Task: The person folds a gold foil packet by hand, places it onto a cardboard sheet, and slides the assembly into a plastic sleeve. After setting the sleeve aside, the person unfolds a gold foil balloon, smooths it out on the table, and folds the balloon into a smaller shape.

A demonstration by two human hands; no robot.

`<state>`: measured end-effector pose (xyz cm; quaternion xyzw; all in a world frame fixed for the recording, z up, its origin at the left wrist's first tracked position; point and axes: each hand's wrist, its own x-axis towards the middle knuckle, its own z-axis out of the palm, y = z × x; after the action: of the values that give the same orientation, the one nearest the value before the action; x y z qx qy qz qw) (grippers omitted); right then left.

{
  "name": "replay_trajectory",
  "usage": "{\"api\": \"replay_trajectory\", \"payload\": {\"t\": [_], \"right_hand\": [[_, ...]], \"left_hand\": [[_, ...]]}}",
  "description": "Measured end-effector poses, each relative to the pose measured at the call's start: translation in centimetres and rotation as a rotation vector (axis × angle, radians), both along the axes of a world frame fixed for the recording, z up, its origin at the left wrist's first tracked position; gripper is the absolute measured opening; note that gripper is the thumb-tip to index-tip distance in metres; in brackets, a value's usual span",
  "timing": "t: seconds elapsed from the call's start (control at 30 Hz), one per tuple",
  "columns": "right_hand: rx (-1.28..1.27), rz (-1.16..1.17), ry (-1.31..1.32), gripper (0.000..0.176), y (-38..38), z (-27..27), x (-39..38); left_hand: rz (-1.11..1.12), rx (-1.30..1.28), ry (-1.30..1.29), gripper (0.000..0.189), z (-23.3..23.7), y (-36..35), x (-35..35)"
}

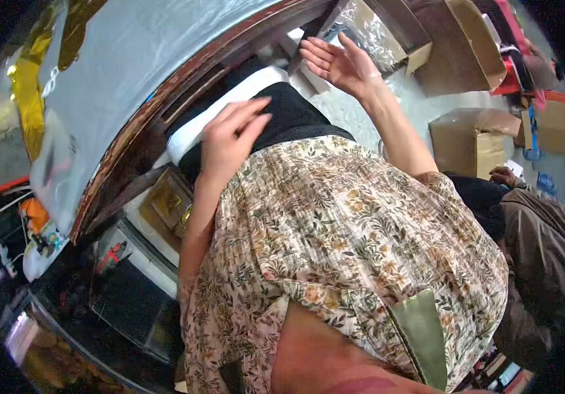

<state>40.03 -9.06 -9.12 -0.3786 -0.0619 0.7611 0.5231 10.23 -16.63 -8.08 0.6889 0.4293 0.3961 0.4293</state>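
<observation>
My left hand [230, 139] hovers over the black cloth on my lap, beside a white padded edge [230, 105]. Its fingers are apart and hold nothing. Raised to the right of the lap, my right hand [341, 64] has its palm turned up and its fingers spread, with nothing in it. A floral shirt [361, 217] covers my torso. Black cloth [292, 115] lies below it across my lap.
A table [131, 59] with a wooden edge curves across the upper left. Open cardboard boxes [453, 52] and another box [469, 141] stand at right. Another person in brown clothing [535, 230] is close on the right. A dark machine [131, 295] sits lower left.
</observation>
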Motion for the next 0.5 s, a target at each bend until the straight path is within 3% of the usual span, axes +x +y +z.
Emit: {"api": "replay_trajectory", "payload": {"t": [0.13, 0.17, 0.2, 0.27, 0.3, 0.33, 0.43, 0.5], "right_hand": [[0.055, 0.072, 0.197, 0.064, -0.7, 0.2, -0.7], [0.084, 0.074, 0.046, 0.063, -0.9, -0.5, -1.0], [0.182, 0.084, -0.077, 0.065, -1.3, -1.7, -1.3], [0.146, 0.208, 0.357, 0.07, -1.2, 0.0, -1.2], [0.248, 0.197, 0.359, 0.071, -1.4, 0.6, -1.3], [0.205, 0.133, 0.278, 0.071, -1.7, 1.0, -1.3], [0.147, 0.104, 0.141, 0.068, -2.6, 0.7, 0.2], [0.108, 0.211, 0.144, 0.063, -2.3, -0.2, 2.4]], "left_hand": [[-0.257, 0.04, -0.143, 0.064, 2.9, 4.2, 8.1], [-0.176, 0.325, -0.166, 0.064, 1.7, 4.6, 10.1], [-0.145, 0.369, -0.041, 0.067, 2.1, 4.8, 11.3], [-0.072, 0.238, -0.25, 0.049, 0.1, 5.0, 13.7], [-0.099, 0.465, -0.191, 0.033, 0.6, 5.3, 13.5], [-0.099, 0.293, -0.37, 0.018, 2.1, 4.7, 13.8], [-0.179, 0.272, -0.332, 0.009, 0.8, 5.0, 14.6], [-0.261, 0.317, -0.137, 0.005, -1.0, 5.3, 14.8]]}}
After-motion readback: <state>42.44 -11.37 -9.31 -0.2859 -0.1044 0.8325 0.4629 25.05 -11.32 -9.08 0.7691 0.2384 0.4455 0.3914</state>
